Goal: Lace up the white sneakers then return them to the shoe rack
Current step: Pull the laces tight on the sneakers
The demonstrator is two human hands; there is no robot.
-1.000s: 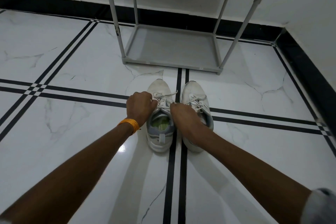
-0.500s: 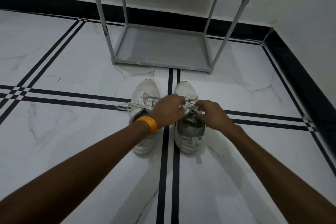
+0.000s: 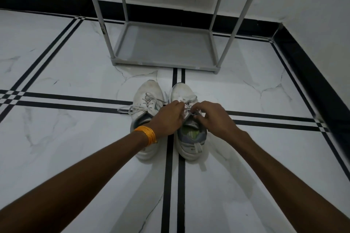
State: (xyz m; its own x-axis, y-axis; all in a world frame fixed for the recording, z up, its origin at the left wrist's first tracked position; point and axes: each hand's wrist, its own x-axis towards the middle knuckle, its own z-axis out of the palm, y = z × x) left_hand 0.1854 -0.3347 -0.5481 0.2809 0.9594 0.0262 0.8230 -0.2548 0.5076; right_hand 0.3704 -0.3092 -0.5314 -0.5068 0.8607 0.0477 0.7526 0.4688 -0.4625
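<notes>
A white marble floor [image 3: 56, 157] crossed by paired black lines fills most of the view, meeting a white wall with a black skirting at the top and right. A grey shoe rack [image 3: 164, 47] stands on the floor against the far wall, its bottom shelf bare. Just in front of the rack, two white sneakers sit side by side on the floor, toes pointing toward it, one on each side of a black double line. The left sneaker [image 3: 146, 104] has its laces loosely threaded, with loose ends trailing out to its left. Both arms reach forward over the shoes. The left hand [image 3: 167, 118], with an orange bangle [image 3: 146, 135] at the wrist, crosses above the left sneaker's heel and meets the right hand [image 3: 212, 117] over the tongue of the right sneaker [image 3: 187, 125]. Both hands are closed, fingertips pinching that shoe's lace [image 3: 186, 112] near the top eyelets.
</notes>
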